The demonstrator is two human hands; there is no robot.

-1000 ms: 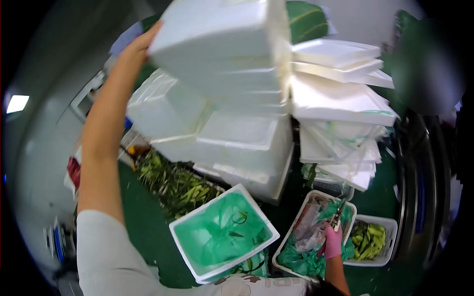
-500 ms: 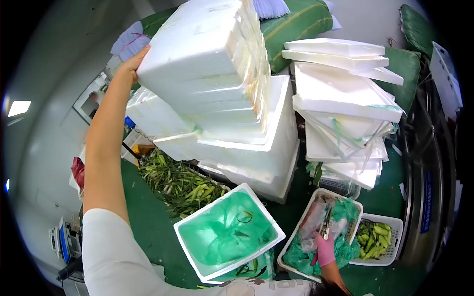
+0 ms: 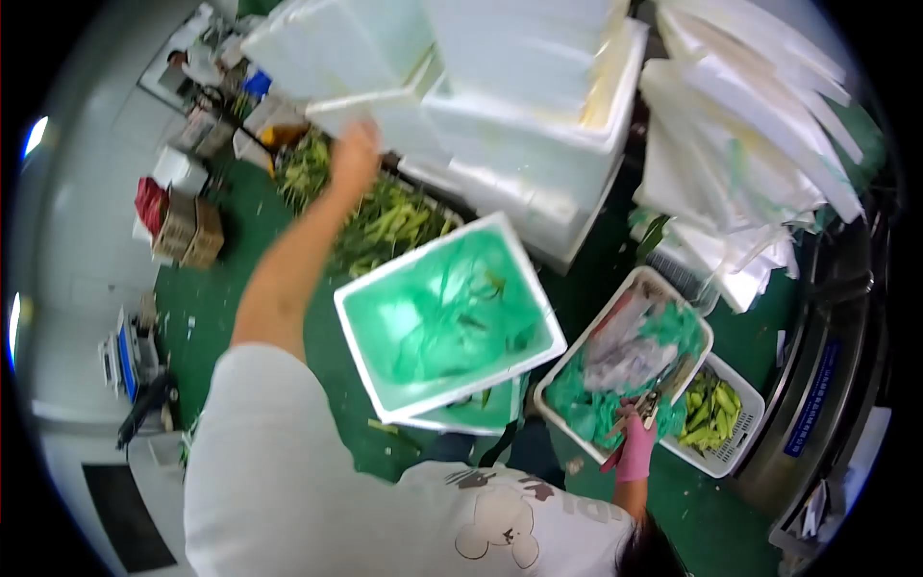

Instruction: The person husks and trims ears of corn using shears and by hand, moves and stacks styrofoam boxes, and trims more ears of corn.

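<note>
My bare left hand [image 3: 358, 149], smeared by motion, is in front of the white foam boxes [image 3: 524, 125] above the pile of leafy green stalks [image 3: 394, 226]; its fingers cannot be made out. My right hand [image 3: 635, 444], in a pink glove, is closed around a metal cutting tool with a reddish handle, which looks like shears [image 3: 651, 406]. It is over a white basket [image 3: 574, 440] holding green netting [image 3: 577, 409] and clear plastic [image 3: 630, 356]. Left of that basket stands an open foam box [image 3: 358, 389] lined with thin green plastic, with a few green scraps inside.
Stacked foam lids [image 3: 707, 144] lean at the upper right, beside a dark metal machine [image 3: 832, 327]. A smaller white basket [image 3: 738, 460] of green trimmings [image 3: 713, 409] is at the lower right. Cardboard boxes [image 3: 187, 231] stand on the green floor at the left.
My left hand has come off the side of the upper foam box and moved down and right. My view has shifted lower and tilted. My right hand still holds the tool over the basket.
</note>
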